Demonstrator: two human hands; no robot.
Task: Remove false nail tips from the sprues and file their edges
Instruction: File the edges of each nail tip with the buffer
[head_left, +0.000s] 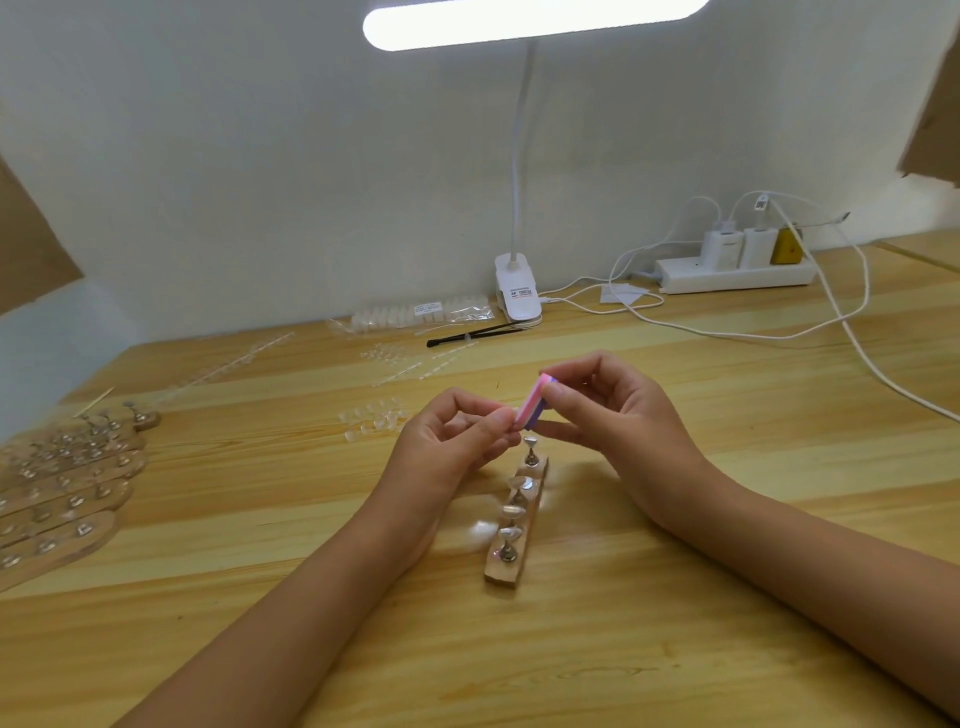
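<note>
Filing step. The right hand (613, 415) pinches the file block (535, 402) by its upper end; the left hand (457, 441) pinches at its lower end, any tip between those fingers too small to tell. Loose nail tips (371, 421) lie left of the left hand. Advised: short, light strokes along one edge, block steady.

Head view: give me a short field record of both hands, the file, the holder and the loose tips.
left hand: pinches the lower end of the buffer block; any nail tip in its fingers is too small to tell
right hand: pinches the block's upper end
buffer block: pink and purple, held tilted above the table
holder strip: wooden, beneath the hands, clear tips on the nearer stands, far stand bare
loose tips: cluster on the table left of the hands
spare strips: stacked at the table's left edge
</note>
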